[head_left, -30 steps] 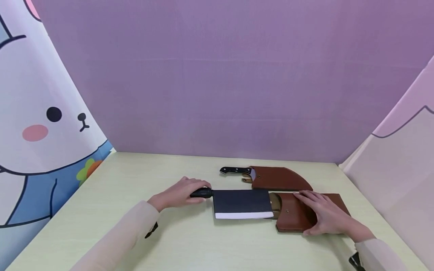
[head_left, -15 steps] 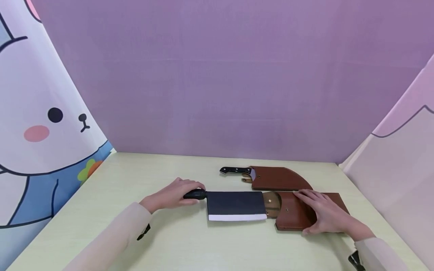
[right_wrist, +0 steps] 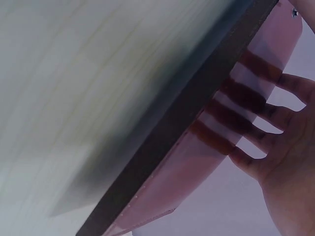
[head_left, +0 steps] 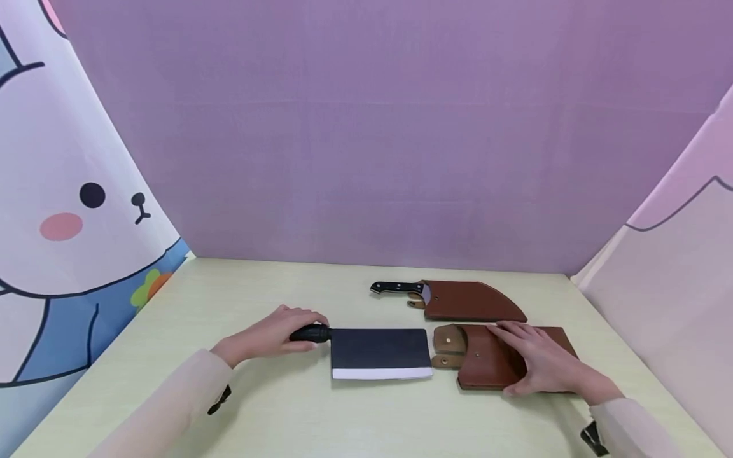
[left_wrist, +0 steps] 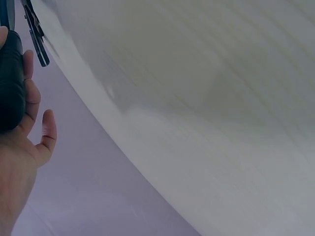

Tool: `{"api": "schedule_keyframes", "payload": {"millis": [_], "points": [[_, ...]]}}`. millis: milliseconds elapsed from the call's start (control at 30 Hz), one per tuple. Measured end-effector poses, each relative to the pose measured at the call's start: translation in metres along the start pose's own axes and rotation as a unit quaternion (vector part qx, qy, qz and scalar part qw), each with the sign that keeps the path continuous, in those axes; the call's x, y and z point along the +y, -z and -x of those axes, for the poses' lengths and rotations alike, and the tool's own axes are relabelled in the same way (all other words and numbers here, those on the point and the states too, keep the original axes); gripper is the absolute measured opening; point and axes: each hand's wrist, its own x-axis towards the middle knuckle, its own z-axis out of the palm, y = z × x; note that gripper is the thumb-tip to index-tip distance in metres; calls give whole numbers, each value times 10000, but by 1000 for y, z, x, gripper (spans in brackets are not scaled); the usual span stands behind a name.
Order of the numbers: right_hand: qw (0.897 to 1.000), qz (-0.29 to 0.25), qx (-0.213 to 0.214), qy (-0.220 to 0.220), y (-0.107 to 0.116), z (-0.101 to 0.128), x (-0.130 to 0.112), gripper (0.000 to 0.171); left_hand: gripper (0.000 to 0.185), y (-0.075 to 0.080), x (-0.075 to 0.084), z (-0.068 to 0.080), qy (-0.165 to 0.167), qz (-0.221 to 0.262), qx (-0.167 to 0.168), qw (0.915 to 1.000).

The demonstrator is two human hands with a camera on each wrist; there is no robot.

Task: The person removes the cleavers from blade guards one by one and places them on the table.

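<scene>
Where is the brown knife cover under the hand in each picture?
Head view: the brown cover lies at lower right on the table, under the right hand.
Left wrist view: not in it.
Right wrist view: the cover runs slantwise through the middle, fingers spread on it.
Shared landmark: the pale table.

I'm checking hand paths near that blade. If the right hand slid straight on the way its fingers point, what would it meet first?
The right hand lies flat on the empty brown sheath, fingers pointing left and slightly away. Going on, it would probably first reach the sheath's strap tabs, then the cleaver blade.
</scene>
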Motion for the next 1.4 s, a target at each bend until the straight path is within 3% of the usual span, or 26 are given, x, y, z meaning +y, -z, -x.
{"api": "schedule_keyframes", "payload": {"millis": [500, 733, 1233, 1400], "points": [[9998, -20, 22, 204, -6, -9, -5, 107, 36, 7, -13, 24, 57, -72, 109, 9999], [9997, -134, -158, 148, -7, -14, -12, 106, 36, 9, -17, 32, 219, 43, 4, 9998], [9986, -314, -432, 36, -12, -18, -18, 107, 37, 15, -23, 44, 296, 78, -109, 9995], [9982, -329, -501, 16, -13, -18, -17, 107, 37, 15, -26, 46, 181, 95, -72, 9998]]}}
